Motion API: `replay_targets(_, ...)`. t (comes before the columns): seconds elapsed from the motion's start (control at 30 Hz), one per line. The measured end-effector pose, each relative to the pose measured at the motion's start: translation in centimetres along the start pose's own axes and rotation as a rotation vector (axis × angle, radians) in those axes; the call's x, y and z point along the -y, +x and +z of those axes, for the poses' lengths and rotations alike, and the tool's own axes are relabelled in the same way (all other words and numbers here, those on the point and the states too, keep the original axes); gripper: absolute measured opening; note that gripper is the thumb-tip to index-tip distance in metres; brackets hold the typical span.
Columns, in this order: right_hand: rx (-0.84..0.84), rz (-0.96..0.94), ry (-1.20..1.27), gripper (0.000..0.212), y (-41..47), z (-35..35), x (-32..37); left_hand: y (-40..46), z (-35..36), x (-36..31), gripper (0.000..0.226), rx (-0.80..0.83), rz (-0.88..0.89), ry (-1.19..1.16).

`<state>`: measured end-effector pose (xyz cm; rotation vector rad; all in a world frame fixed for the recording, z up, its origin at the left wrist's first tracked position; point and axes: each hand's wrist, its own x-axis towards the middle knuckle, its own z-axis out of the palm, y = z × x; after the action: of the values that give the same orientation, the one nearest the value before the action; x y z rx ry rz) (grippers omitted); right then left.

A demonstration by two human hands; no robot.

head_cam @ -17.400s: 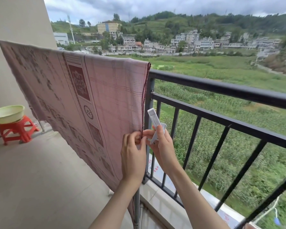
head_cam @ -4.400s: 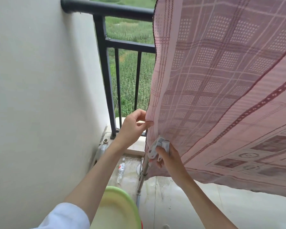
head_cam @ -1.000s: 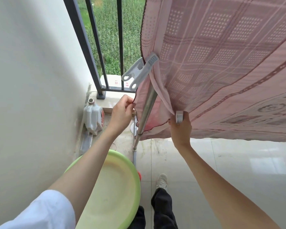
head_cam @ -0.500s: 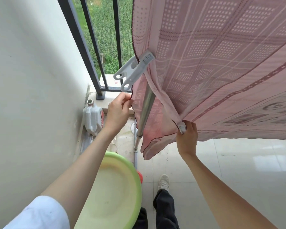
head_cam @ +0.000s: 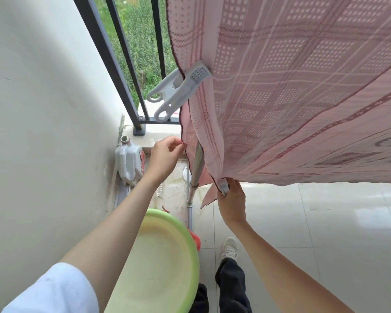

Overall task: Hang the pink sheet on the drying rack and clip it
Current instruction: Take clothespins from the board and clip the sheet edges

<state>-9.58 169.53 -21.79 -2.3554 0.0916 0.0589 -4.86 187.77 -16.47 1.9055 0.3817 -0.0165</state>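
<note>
The pink patterned sheet (head_cam: 291, 91) hangs over the drying rack, whose metal pole (head_cam: 195, 168) shows under the sheet's left edge. A white plastic clip (head_cam: 178, 89) is clamped on the sheet's left edge, high up, with its handles pointing down-left. My left hand (head_cam: 165, 154) pinches the dark hem of the sheet's left edge. My right hand (head_cam: 231, 199) grips the sheet's lower corner together with a second small white clip (head_cam: 223, 187), mostly hidden by my fingers.
A white wall fills the left side. Black balcony railing (head_cam: 113, 57) stands behind the sheet. A white jug (head_cam: 128, 162) sits in the corner. A green-rimmed basin (head_cam: 158, 263) on a red stool is below my left arm. My shoe (head_cam: 229, 247) is on the tiled floor.
My right hand has drawn the sheet's lower corner down and a little right, stretching the cloth. My left hand has slid down the hem. The clamped clip has stayed in place.
</note>
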Motion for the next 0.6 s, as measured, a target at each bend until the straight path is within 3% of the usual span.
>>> replay_targets(0.13, 0.009, -0.089, 0.018, 0.020, -0.3, 0.6, 1.1, 0.1, -0.1, 0.1, 0.008, 0.025, -0.014, -0.040)
replay_targets(0.27, 0.042, -0.175, 0.034, 0.017, -0.6, 1.9, 2.9, -2.5, -0.1, 1.3, 0.026, 0.087, -0.004, -0.128)
replay_targets(0.6, -0.059, -0.036, 0.038, 0.020, -0.9, 3.0, 3.7, -3.1, -0.3, 1.6, 0.023, 0.078, 0.033, -0.183)
